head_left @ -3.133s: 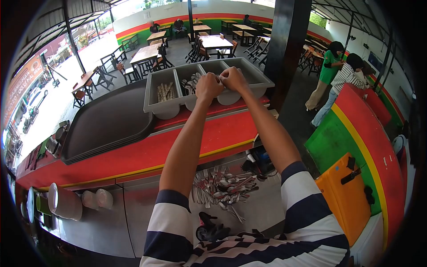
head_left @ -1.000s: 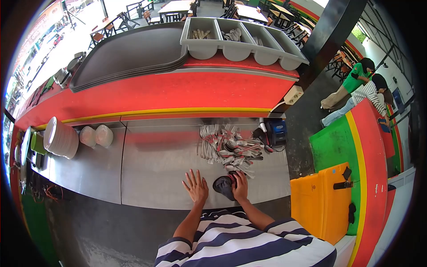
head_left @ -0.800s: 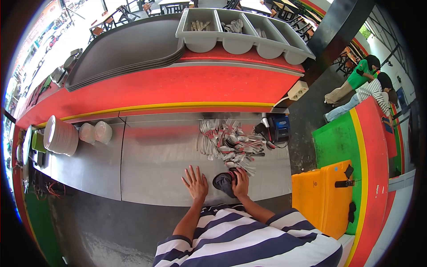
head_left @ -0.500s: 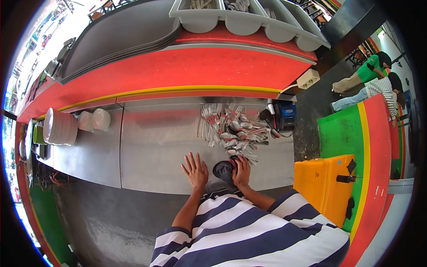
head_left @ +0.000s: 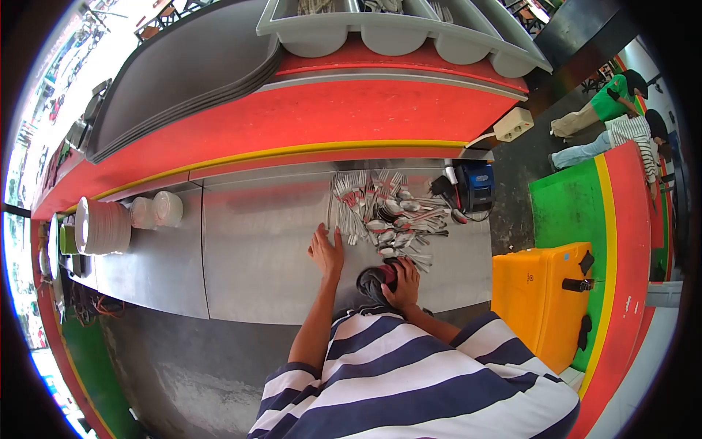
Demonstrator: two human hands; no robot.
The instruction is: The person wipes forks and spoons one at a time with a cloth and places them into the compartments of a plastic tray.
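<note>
A heap of forks and spoons (head_left: 391, 212) lies on the metal counter. My left hand (head_left: 326, 252) hovers or rests just left of the heap, its thumb and forefinger apart and nothing visible in it. My right hand (head_left: 403, 285) is wrapped against a dark, rounded cloth bundle (head_left: 373, 281) with a reddish part, at the counter's front edge. The underside of that hand's grip is hidden.
A blue-black device (head_left: 477, 186) stands right of the cutlery. Stacked plates (head_left: 104, 227) and bowls (head_left: 167, 209) sit at left. A raised red ledge carries trays (head_left: 190, 66) and a grey cutlery holder (head_left: 395, 36). At right are a yellow box (head_left: 530, 300) and two people.
My left hand has moved forward toward the cutlery, and its spread fingers have drawn in. My right hand stays at the dark cloth bundle. The view has shifted slightly.
</note>
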